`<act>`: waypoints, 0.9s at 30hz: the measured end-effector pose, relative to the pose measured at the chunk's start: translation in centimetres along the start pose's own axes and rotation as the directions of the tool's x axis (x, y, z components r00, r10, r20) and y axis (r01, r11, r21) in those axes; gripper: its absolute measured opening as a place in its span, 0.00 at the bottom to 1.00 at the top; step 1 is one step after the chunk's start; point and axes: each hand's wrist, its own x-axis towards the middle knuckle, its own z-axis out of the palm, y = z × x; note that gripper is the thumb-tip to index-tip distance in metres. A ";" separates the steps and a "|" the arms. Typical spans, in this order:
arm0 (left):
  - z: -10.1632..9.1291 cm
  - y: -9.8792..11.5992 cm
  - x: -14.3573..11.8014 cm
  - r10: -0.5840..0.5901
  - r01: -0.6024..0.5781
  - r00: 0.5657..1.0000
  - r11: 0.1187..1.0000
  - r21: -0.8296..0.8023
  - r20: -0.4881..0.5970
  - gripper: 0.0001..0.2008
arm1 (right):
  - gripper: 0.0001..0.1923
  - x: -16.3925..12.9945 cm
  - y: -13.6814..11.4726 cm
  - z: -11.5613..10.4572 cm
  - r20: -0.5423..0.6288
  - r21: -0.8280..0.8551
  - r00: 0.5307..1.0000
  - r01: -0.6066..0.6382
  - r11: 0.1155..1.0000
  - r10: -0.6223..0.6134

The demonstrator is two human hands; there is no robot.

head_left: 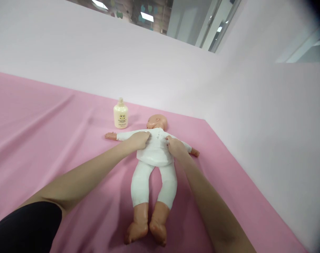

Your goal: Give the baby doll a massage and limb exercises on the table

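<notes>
A baby doll lies with its arms spread and its bare feet toward me, its head turned to the left. It wears a white long-sleeved shirt and white trousers. At the left side of the doll's chest, my left hand is closed on the shirt, fingertips partly hidden. My right hand pinches the same shirt on the right side of the chest, just below the shoulder. Small fastenings or marks show near the collar between my hands.
A cream-coloured bottle with a dark printed label stands beyond the doll's outstretched left-side arm. Pink cloth with some wrinkles covers the surface. White walls rise behind it and along the right, with a window above.
</notes>
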 end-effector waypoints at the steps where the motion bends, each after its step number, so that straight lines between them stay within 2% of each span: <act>1: 0.1 0.0 0.1 0.004 -0.004 1.000 1.000 0.008 0.000 0.26 | 0.21 0.1 0.1 0.1 -0.012 -0.006 1.000 0.012 1.000 -0.012; 5: 0.0 0.0 0.1 0.055 -0.055 0.998 0.998 -0.020 -0.028 0.25 | 0.20 0.6 0.5 0.6 -0.055 -0.039 0.998 0.028 0.999 -0.030; 10: -0.2 -0.1 -0.1 0.063 -0.065 0.997 0.996 -0.057 -0.039 0.23 | 0.18 1.0 0.8 1.0 -0.099 -0.026 0.994 0.046 0.999 -0.048; 17: 1.1 -0.9 1.1 0.157 -0.170 0.965 0.984 -0.045 -0.208 0.11 | 0.14 1.0 1.2 1.7 -0.247 0.000 0.957 0.156 0.988 -0.151; 21: 1.8 -1.4 1.7 0.167 -0.188 0.946 0.981 -0.050 -0.278 0.09 | 0.13 1.3 1.6 2.0 -0.260 0.016 0.946 0.205 0.979 -0.194; 27: 2.4 -1.6 2.0 0.152 -0.183 0.942 0.980 -0.080 -0.298 0.09 | 0.12 1.9 2.2 2.7 -0.306 0.037 0.926 0.244 0.969 -0.221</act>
